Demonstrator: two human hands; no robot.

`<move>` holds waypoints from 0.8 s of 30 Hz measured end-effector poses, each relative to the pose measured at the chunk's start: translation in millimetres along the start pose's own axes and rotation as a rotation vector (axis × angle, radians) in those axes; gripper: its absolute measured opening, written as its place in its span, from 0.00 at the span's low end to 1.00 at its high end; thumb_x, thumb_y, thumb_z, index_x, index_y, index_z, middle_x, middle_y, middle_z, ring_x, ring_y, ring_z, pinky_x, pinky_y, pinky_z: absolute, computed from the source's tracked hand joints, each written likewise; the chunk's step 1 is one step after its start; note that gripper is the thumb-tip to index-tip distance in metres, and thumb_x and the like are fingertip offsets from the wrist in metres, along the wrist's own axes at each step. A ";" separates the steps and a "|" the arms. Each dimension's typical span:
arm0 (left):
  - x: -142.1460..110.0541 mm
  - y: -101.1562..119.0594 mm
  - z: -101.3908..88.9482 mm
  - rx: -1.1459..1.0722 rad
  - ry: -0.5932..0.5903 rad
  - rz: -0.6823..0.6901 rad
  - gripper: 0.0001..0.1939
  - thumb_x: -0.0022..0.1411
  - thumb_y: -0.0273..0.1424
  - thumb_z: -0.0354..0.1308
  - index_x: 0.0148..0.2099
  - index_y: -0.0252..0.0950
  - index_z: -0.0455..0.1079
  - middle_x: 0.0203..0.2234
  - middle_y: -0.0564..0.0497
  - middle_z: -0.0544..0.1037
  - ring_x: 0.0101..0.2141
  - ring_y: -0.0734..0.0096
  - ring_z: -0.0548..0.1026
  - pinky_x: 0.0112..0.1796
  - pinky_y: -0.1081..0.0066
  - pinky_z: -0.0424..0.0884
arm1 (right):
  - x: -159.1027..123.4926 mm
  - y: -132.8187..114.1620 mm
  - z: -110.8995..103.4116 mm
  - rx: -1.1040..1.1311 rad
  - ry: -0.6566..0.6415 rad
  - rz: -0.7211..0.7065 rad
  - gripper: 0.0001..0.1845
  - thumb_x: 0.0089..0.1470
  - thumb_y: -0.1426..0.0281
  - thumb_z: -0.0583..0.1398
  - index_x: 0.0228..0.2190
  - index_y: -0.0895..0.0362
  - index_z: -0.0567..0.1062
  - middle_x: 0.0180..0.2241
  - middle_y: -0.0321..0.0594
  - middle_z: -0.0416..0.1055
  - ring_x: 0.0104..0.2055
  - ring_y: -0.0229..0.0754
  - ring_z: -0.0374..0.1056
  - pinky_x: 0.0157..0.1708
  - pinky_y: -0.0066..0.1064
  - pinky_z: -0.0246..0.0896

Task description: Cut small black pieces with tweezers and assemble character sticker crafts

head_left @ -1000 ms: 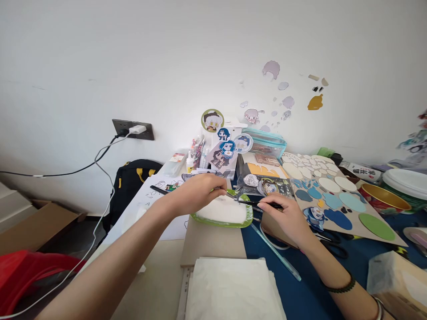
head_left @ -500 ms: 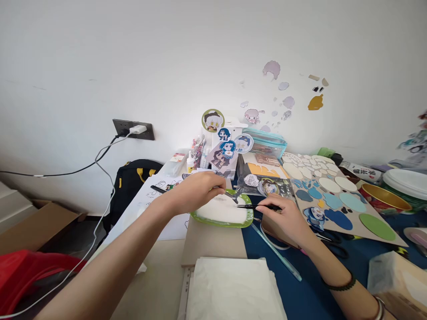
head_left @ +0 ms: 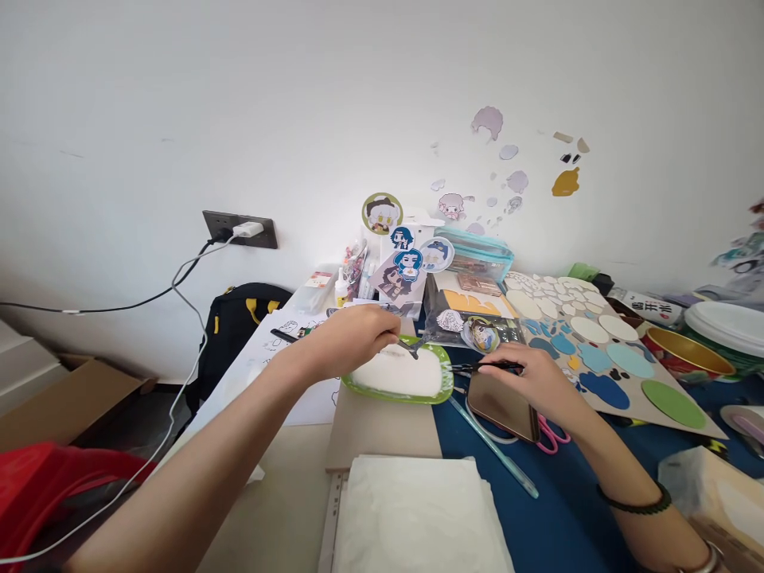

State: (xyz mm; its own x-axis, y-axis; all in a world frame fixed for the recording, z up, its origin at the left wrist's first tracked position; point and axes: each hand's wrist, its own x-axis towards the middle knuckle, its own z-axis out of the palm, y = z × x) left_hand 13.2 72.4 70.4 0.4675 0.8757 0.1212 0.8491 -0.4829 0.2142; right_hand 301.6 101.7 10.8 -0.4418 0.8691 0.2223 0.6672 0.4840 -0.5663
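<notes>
My left hand (head_left: 358,338) is closed above the left part of a green-rimmed dish (head_left: 445,390) filled with something white. Its fingers pinch a small grey Y-shaped piece (head_left: 411,348), which juts out to the right over the dish. In my right hand (head_left: 528,378), black tweezers (head_left: 471,367) point left, their tips apart at the dish's right rim. A phone (head_left: 504,406) lies under the right hand, beside pink-handled scissors (head_left: 552,436).
A stack of white paper (head_left: 418,513) lies at the front. A light-blue pen (head_left: 495,450) rests on the blue mat. To the right, a board (head_left: 650,394) bears several coloured cut-outs. Stickers stand against the wall behind, near a plastic bag (head_left: 459,326).
My right hand has drawn back to the right with the tweezers, away from the grey piece, uncovering the phone and scissors. My left hand has barely moved.
</notes>
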 end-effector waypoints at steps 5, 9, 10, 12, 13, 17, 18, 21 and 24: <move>-0.2 -0.2 -0.2 0.008 0.009 0.002 0.14 0.63 0.31 0.43 0.31 0.37 0.68 0.28 0.50 0.73 0.30 0.68 0.68 0.27 0.72 0.57 | -2.2 6.7 -7.5 -0.008 -0.024 0.025 0.13 0.53 0.59 0.58 0.30 0.51 0.79 0.36 0.43 0.75 0.38 0.50 0.69 0.38 0.39 0.63; -0.1 -0.6 -0.2 0.010 -0.003 -0.008 0.14 0.64 0.31 0.43 0.30 0.37 0.67 0.28 0.50 0.73 0.30 0.68 0.68 0.26 0.72 0.57 | -4.6 8.7 -13.1 -0.006 -0.010 0.050 0.14 0.52 0.57 0.58 0.30 0.51 0.79 0.36 0.43 0.74 0.39 0.51 0.68 0.36 0.39 0.62; 0.0 -0.8 -0.1 0.011 -0.007 -0.013 0.14 0.64 0.31 0.43 0.30 0.38 0.67 0.28 0.50 0.73 0.30 0.68 0.68 0.26 0.72 0.57 | -5.2 8.2 -13.7 -0.003 0.005 0.059 0.14 0.52 0.56 0.58 0.30 0.51 0.79 0.36 0.43 0.74 0.39 0.50 0.68 0.35 0.38 0.62; 0.0 -1.0 -0.1 0.013 -0.009 -0.020 0.14 0.64 0.31 0.43 0.31 0.38 0.68 0.28 0.50 0.73 0.30 0.68 0.68 0.26 0.72 0.57 | -6.3 5.5 -12.7 0.010 0.044 0.072 0.14 0.52 0.56 0.58 0.30 0.50 0.78 0.37 0.42 0.74 0.38 0.49 0.68 0.32 0.35 0.61; -0.1 -1.1 -0.1 0.015 -0.010 -0.020 0.14 0.64 0.31 0.43 0.31 0.38 0.68 0.28 0.50 0.73 0.30 0.68 0.68 0.26 0.72 0.57 | -6.8 3.4 -11.1 0.021 0.071 0.074 0.14 0.53 0.56 0.57 0.31 0.50 0.78 0.36 0.42 0.74 0.38 0.48 0.68 0.31 0.35 0.61; -0.2 -0.7 0.9 0.030 -0.006 -0.012 0.14 0.64 0.31 0.43 0.32 0.37 0.68 0.29 0.50 0.73 0.31 0.68 0.68 0.27 0.72 0.57 | -7.7 -6.8 -0.4 0.087 0.191 0.057 0.14 0.52 0.56 0.58 0.31 0.51 0.78 0.34 0.42 0.74 0.35 0.46 0.68 0.30 0.34 0.60; 0.1 -0.5 1.6 0.036 -0.001 -0.007 0.14 0.64 0.31 0.43 0.32 0.37 0.68 0.29 0.50 0.73 0.31 0.68 0.68 0.27 0.72 0.57 | -7.8 -8.7 2.1 0.109 0.204 0.055 0.14 0.51 0.57 0.58 0.30 0.52 0.78 0.34 0.42 0.74 0.36 0.47 0.68 0.30 0.34 0.61; 2.5 0.0 5.0 0.096 0.044 0.027 0.13 0.64 0.29 0.43 0.32 0.37 0.67 0.28 0.51 0.73 0.30 0.70 0.68 0.27 0.72 0.57 | -7.5 -10.7 5.9 0.180 0.182 0.080 0.14 0.51 0.56 0.59 0.30 0.52 0.78 0.36 0.42 0.75 0.39 0.49 0.68 0.33 0.34 0.61; 6.1 -1.8 9.9 0.297 0.177 0.132 0.15 0.65 0.27 0.42 0.29 0.35 0.65 0.25 0.50 0.71 0.28 0.70 0.66 0.27 0.71 0.57 | -6.2 -6.6 3.9 0.278 0.101 0.206 0.17 0.50 0.53 0.58 0.29 0.53 0.77 0.33 0.41 0.74 0.35 0.47 0.67 0.30 0.33 0.59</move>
State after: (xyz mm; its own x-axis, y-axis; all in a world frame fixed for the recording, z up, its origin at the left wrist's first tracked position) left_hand 17.0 78.6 61.2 0.5500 0.7793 0.3004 0.8308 -0.5471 -0.1021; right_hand 297.6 92.7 10.0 -0.2442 0.9579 0.1508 0.5412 0.2636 -0.7985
